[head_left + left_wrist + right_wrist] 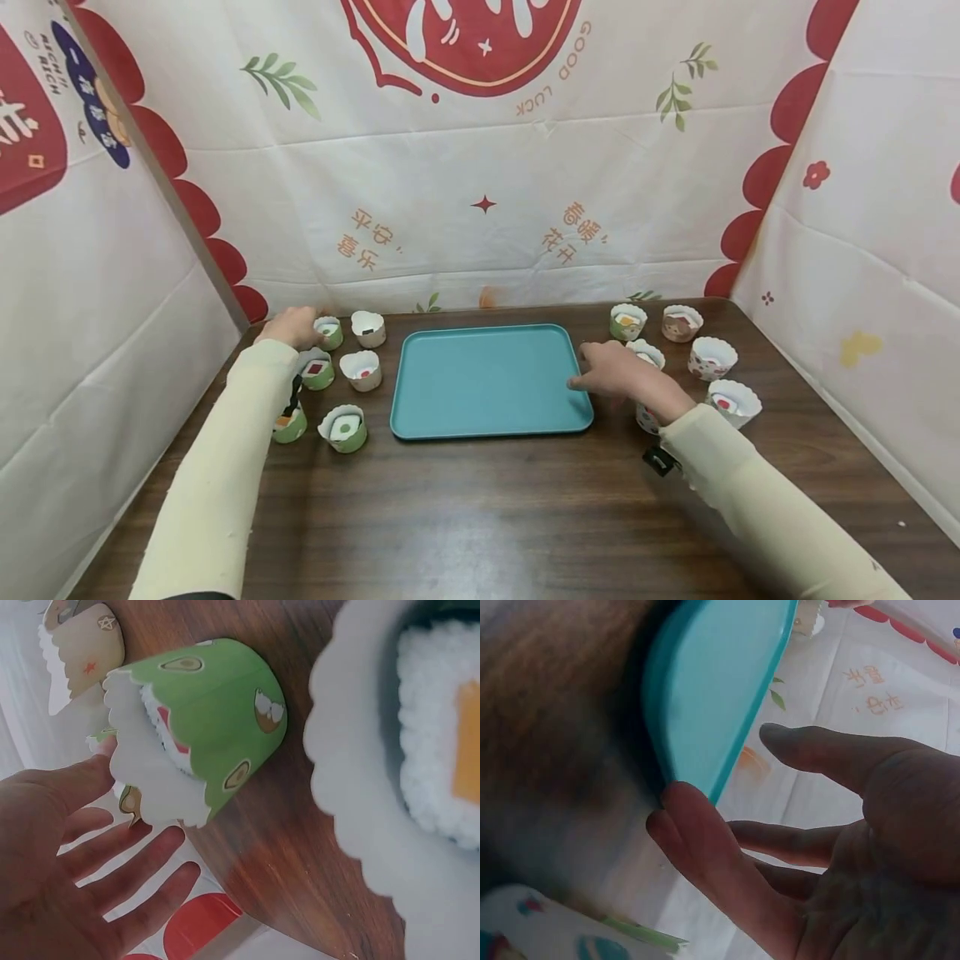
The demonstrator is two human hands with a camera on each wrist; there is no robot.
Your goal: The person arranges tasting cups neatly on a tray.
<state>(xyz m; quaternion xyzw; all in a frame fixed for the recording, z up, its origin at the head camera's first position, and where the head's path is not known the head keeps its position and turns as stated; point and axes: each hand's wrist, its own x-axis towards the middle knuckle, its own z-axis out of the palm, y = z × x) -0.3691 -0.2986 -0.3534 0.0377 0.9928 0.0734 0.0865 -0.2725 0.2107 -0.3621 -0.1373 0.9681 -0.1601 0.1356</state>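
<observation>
- The left hand (294,326) reaches to the far left corner of the dark wooden table (480,517), fingers spread and straight in the left wrist view, holding nothing
- Its thumb touches the scalloped white rim of a green avocado-print paper cup (206,724), which stands at the back of the left group, beside a white paper cup (368,328)
- That green cup holds a sushi piece with a red centre; in the left wrist view another cup with a rice roll and an orange filling (442,735) fills the right edge
- Four more cups sit nearer the person on the left, two of them partly hidden by the cream sleeve (217,475)
- The right hand (617,371) lies at the right edge of the teal tray (487,383), fingers straight and loosely spread, gripping nothing; fingertips (676,806) touch the tray's rim
- The tray lies flat in the middle of the table, between the two groups of cups
- On the right, five cups are in plain view behind and beside the right hand, one of them brown (682,323) at the back, and another shows just under the wrist
- A white cloth with red and orange print (480,167) walls the table on three sides
</observation>
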